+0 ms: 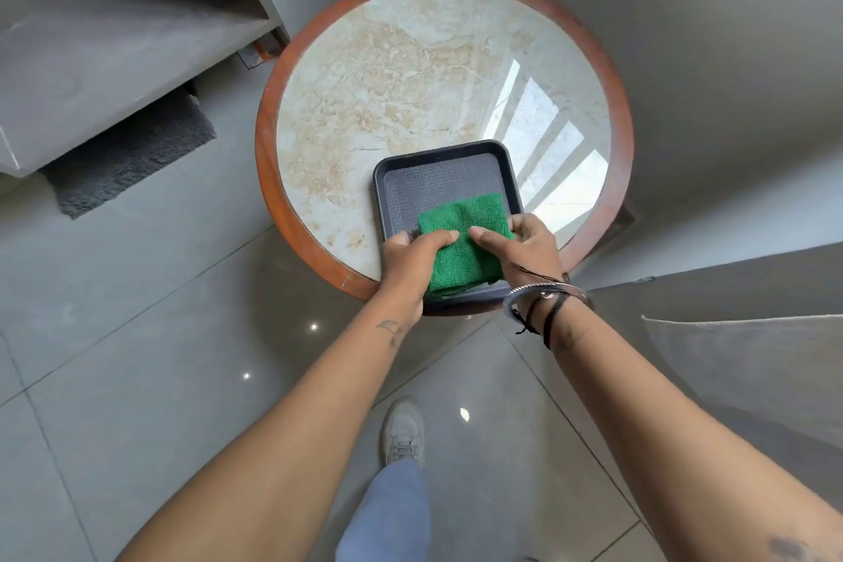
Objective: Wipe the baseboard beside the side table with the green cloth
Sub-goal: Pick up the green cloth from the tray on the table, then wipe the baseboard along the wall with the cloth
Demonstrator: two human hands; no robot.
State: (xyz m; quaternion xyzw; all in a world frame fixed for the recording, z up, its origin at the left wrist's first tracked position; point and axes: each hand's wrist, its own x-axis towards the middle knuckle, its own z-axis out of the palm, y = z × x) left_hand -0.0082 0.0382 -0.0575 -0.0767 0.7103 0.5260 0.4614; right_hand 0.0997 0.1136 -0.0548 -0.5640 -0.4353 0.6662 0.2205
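Note:
A folded green cloth [463,237] lies in a dark square tray [438,178] at the near edge of a round side table [410,73] with a marble top and wooden rim. My left hand [410,262] grips the cloth's left side with thumb on top. My right hand [524,249] pinches its right side. The wall behind the table rises grey. A paler strip, the baseboard [711,224], runs along the wall foot to the right of the table.
A grey shelf unit [114,59] stands at the left with a dark rug [132,155] under it. Glossy grey floor tiles surround the table. My shoe [403,431] is on the floor below. A grey upholstered edge [752,361] sits at the right.

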